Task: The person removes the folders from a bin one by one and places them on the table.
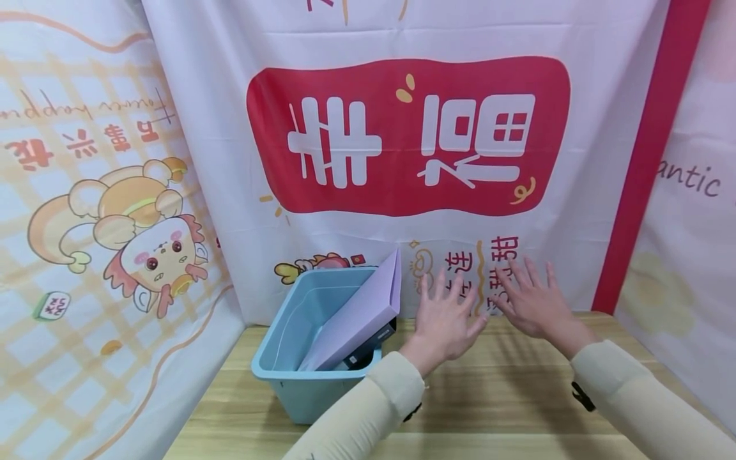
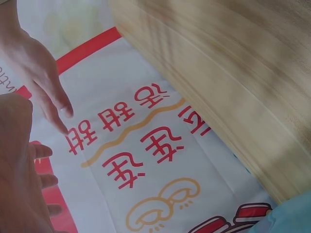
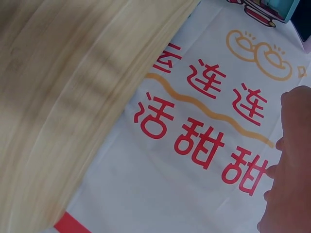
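Both hands are held up over the wooden table with fingers spread, holding nothing. The left hand (image 1: 444,319) is just right of the blue bin (image 1: 319,377), apart from it. Farther right, the right hand (image 1: 533,300) tilts toward the left one, with a gap between them. Inside the bin leans a light purple folder or flat box (image 1: 356,313), its top sticking out above the rim. A black box (image 1: 374,342) with small print lies partly hidden beneath it. In the left wrist view, the right hand (image 2: 41,73) shows beyond the left hand (image 2: 19,170).
The wooden table (image 1: 489,409) ends at a white printed cloth (image 1: 575,255) hanging behind it. Another patterned cloth (image 1: 86,255) hangs along the left side, and a pale cloth (image 1: 684,268) along the right. The bin stands at the table's left.
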A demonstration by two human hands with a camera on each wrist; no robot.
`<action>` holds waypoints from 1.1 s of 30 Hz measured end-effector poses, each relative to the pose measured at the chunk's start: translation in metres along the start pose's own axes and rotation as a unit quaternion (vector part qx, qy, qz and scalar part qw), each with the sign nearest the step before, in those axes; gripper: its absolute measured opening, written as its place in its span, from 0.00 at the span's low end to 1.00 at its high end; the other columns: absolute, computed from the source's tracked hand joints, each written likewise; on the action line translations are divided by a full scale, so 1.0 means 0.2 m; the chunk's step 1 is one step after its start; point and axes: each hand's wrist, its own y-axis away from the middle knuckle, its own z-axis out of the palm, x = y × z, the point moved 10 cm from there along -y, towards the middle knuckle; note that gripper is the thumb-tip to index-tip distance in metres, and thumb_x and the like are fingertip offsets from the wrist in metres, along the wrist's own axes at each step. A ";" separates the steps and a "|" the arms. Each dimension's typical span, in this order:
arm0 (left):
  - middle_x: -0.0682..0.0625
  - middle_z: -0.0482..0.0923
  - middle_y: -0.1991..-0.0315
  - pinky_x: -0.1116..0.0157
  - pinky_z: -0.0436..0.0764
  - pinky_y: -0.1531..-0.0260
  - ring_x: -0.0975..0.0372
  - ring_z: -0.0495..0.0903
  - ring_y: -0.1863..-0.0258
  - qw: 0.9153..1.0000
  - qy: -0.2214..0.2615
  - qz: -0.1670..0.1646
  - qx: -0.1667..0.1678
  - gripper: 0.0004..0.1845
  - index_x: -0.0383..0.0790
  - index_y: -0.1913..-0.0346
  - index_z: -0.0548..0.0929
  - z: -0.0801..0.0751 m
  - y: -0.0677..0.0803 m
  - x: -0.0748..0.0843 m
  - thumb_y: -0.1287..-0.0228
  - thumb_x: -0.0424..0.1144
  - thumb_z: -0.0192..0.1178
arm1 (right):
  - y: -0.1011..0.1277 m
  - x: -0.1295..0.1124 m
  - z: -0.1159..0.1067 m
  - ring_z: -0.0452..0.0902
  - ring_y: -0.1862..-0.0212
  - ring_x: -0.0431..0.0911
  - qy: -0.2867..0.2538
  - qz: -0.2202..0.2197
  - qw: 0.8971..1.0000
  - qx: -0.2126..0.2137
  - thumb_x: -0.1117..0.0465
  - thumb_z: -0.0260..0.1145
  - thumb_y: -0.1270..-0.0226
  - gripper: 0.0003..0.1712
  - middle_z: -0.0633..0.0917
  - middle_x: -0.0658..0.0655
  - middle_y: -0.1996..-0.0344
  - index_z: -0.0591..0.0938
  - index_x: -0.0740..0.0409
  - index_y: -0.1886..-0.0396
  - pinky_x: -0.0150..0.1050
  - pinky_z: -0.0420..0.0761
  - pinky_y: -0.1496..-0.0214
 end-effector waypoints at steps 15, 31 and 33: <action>0.54 0.48 0.18 0.39 0.41 0.25 0.47 0.44 0.19 0.999 -0.001 0.023 0.028 0.36 0.67 0.20 0.55 -0.04 0.04 0.03 0.24 0.70 0.20 | 0.03 -0.01 0.01 0.39 0.22 0.72 -0.013 0.000 1.000 -0.005 0.37 0.55 0.24 0.44 0.53 0.71 0.21 0.60 0.57 0.20 0.74 0.29 0.29; 0.54 0.52 0.19 0.40 0.50 0.26 0.49 0.48 0.20 0.998 0.002 0.051 0.048 0.35 0.67 0.21 0.58 -0.09 0.13 0.06 0.24 0.70 0.22 | 0.07 -0.06 -0.03 0.43 0.23 0.74 -0.071 0.015 0.997 0.004 0.38 0.54 0.23 0.42 0.54 0.70 0.22 0.61 0.59 0.21 0.76 0.36 0.29; 0.54 0.52 0.19 0.40 0.50 0.26 0.49 0.48 0.20 0.997 0.005 0.054 0.051 0.35 0.67 0.21 0.58 -0.10 0.14 0.06 0.24 0.70 0.22 | 0.07 -0.06 -0.03 0.43 0.23 0.75 -0.074 0.017 0.997 0.003 0.38 0.55 0.23 0.42 0.54 0.70 0.22 0.61 0.59 0.21 0.76 0.36 0.30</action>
